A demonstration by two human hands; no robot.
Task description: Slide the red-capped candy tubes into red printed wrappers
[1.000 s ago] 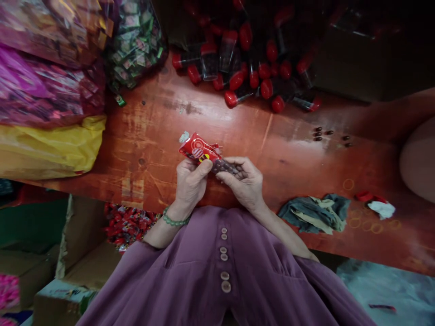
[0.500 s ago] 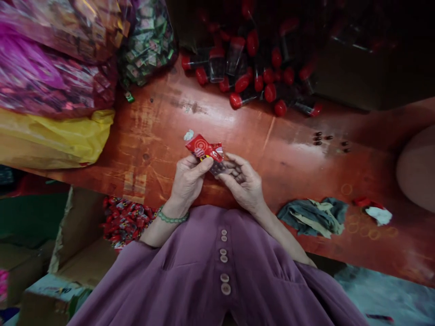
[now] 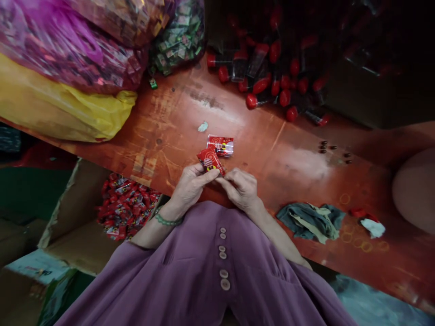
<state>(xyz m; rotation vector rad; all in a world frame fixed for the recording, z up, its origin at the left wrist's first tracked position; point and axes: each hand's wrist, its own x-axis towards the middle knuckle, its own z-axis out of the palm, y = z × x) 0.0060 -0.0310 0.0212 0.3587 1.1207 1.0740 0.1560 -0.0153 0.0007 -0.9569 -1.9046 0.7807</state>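
Observation:
A small red printed packet is held in front of me, tilted, with a yellow and black figure on it. My left hand, wearing a green bead bracelet, pinches its lower edge between thumb and fingers. My right hand is closed at the packet's lower right corner, thumb and forefinger pressed together there; its other fingers are curled under. Just beyond, a flat red printed stack, shiny at the edge, lies on the table. A pale crumpled scrap sits behind it.
Filled plastic bags crowd the table's left. Clear jars with red lids lie at the back. A dark cloth, rubber bands and small brown balls are to the right. A carton of red packets stands below left.
The view has shifted left. My right fingers have closed in at the packet's corner. The clear part with dark round pieces no longer shows, and the red stack behind is now in plain sight.

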